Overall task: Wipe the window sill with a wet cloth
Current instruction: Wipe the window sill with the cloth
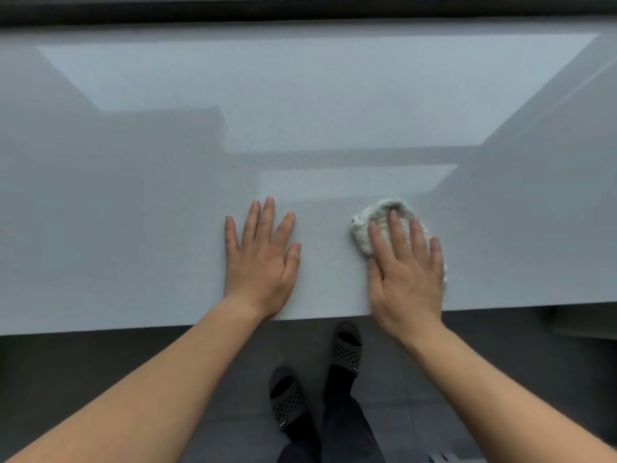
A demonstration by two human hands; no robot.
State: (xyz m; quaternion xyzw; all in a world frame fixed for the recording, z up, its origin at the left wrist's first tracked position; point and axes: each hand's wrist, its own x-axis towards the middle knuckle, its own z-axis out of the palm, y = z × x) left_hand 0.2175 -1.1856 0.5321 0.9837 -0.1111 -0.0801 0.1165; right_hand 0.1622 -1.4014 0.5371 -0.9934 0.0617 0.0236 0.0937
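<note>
Pressed flat with fingers spread, the right hand [405, 279] is laid on top of a crumpled white cloth [374, 225], which is pinned against the window sill [167, 212] near its front edge. Nothing is pinched or gripped; the cloth is simply held down under the palm and fingers, with its bunched far end showing beyond the fingertips and a small piece visible at the hand's right side. Just to the left, apart from the cloth, the left hand [262, 259] is planted palm-down on the bare sill, its fingers likewise splayed and nothing held beneath it. Both forearms are bare. The sill is seen as a broad, pale grey, glossy slab, finely speckled, in which soft reflections of the window are carried. A dark window frame [300, 10] is seen along its far edge. Below the front edge, a dark floor [100, 369] is visible, where two feet in dark perforated slippers [347, 352] and dark trouser legs are seen. No writing or brand marks can be read anywhere.
</note>
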